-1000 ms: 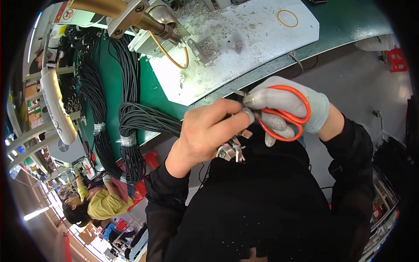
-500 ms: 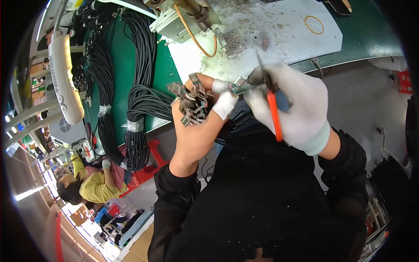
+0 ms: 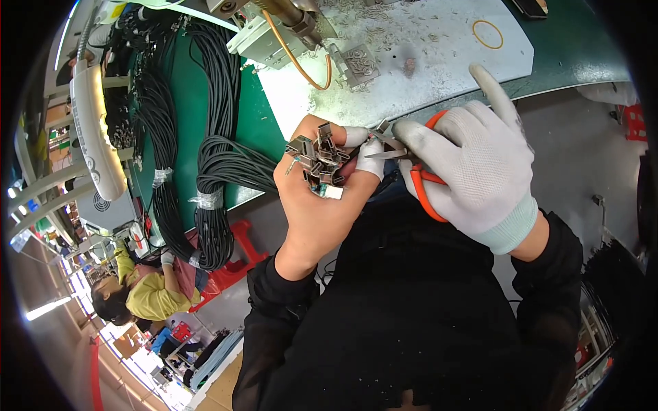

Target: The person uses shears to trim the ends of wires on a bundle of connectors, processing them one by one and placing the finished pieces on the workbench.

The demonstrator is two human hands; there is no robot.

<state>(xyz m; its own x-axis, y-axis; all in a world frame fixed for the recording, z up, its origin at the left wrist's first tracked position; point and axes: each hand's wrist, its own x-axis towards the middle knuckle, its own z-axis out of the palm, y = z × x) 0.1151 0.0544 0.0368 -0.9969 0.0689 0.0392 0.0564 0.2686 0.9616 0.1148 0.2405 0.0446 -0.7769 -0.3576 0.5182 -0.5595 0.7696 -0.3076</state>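
Observation:
My left hand (image 3: 312,222), bare but for white covers on the thumb and a fingertip, is closed around a bunch of cable ends with metal connectors (image 3: 321,161). Between its covered thumb and finger it pinches one more cable end, whose small metal connector (image 3: 382,127) sticks out toward the right. My right hand (image 3: 480,157), in a white glove with darkened fingertips, grips orange-handled scissors (image 3: 426,198). Their blades point left and lie at the pinched cable end, just by the left thumb. One gloved finger stretches up and away. The scissors' pivot is hidden behind the right hand.
A machine (image 3: 301,24) with a yellowish hose stands over a white board (image 3: 439,61) strewn with small scraps. Bundled black cables (image 3: 216,171) hang over the green table's edge (image 3: 264,113) at left. A lit lamp (image 3: 99,130) and a seated person (image 3: 147,291) are farther left.
The scissors have swung from pointing upward to pointing left, with their blades now at the pinched cable end. A right finger has stretched out. The connector bunch has turned slightly.

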